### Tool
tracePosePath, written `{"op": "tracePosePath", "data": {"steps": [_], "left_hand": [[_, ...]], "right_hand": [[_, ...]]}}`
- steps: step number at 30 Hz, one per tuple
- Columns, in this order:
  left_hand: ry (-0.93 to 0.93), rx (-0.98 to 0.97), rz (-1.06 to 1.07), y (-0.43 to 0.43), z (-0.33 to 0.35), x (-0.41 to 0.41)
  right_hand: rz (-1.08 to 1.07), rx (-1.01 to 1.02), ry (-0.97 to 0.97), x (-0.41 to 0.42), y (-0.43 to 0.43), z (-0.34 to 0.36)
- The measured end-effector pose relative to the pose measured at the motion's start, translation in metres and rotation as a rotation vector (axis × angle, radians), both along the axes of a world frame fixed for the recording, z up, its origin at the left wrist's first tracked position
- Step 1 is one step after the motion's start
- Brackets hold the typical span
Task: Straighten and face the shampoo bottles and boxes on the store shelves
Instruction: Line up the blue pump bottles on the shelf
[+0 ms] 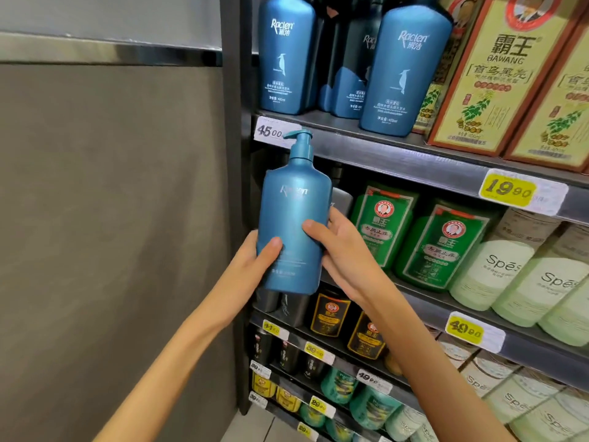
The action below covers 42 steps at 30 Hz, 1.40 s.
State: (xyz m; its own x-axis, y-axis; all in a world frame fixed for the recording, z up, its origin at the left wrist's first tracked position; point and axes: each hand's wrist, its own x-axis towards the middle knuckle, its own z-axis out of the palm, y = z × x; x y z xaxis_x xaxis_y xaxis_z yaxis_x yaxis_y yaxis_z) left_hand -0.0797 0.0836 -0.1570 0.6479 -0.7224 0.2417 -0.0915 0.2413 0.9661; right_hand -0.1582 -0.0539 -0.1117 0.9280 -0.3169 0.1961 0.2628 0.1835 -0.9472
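Note:
A blue Raclen pump bottle (291, 215) is held upright in front of the shelf's left end, its label facing me. My left hand (255, 263) grips its lower left side, thumb across the front. My right hand (338, 250) clasps its right side, thumb on the front. Three more blue Raclen bottles (404, 68) stand on the top shelf above. Yellow Bawang boxes (497, 74) lean at the top right. Green Bawang bottles (439, 247) stand on the middle shelf beside my right hand.
Pale green Spes bottles (497, 272) fill the middle shelf's right side. Dark and yellow bottles (328, 314) sit on lower shelves with price tags (510, 189) on the shelf rails. A grey wall (111, 218) and the shelf's dark upright post (236, 154) lie to the left.

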Motion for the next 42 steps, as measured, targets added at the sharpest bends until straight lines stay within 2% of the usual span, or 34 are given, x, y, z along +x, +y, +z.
{"op": "tracePosePath", "data": {"steps": [3,6,14,18,22,26,29,31,35,37,42], "left_hand": [[0.033,-0.004,0.033,0.004,-0.006,0.000],[-0.037,0.028,0.084,0.011,-0.015,0.001],[-0.366,0.114,0.105,0.027,-0.019,0.005],[-0.302,0.077,0.078,0.033,-0.013,-0.005],[-0.059,0.022,-0.042,0.046,0.002,-0.016],[0.167,0.153,-0.058,0.050,0.022,-0.029],[0.257,0.243,-0.070,0.049,0.030,-0.036],[0.287,0.255,-0.061,0.049,0.031,-0.040],[0.242,0.245,0.021,0.043,0.029,-0.045],[0.203,0.165,0.086,0.039,0.027,-0.043],[-0.062,0.017,0.176,0.015,0.048,-0.027]], "right_hand": [[0.061,-0.068,0.055,-0.002,0.001,-0.012],[0.076,-0.187,0.133,-0.006,0.002,-0.026],[-0.012,-0.435,-0.074,-0.015,0.013,-0.039],[0.029,-0.499,-0.073,-0.021,0.012,-0.032],[0.096,-0.418,0.108,-0.026,0.006,-0.017],[0.223,-0.214,0.281,-0.023,0.008,-0.010],[0.184,-0.089,0.372,-0.021,0.014,-0.011],[0.110,-0.100,0.398,-0.020,0.017,-0.013],[-0.021,-0.261,0.360,-0.026,0.022,-0.012],[-0.020,-0.253,0.270,-0.031,0.023,-0.014],[-0.142,-0.244,0.034,-0.028,0.012,-0.004]]}}
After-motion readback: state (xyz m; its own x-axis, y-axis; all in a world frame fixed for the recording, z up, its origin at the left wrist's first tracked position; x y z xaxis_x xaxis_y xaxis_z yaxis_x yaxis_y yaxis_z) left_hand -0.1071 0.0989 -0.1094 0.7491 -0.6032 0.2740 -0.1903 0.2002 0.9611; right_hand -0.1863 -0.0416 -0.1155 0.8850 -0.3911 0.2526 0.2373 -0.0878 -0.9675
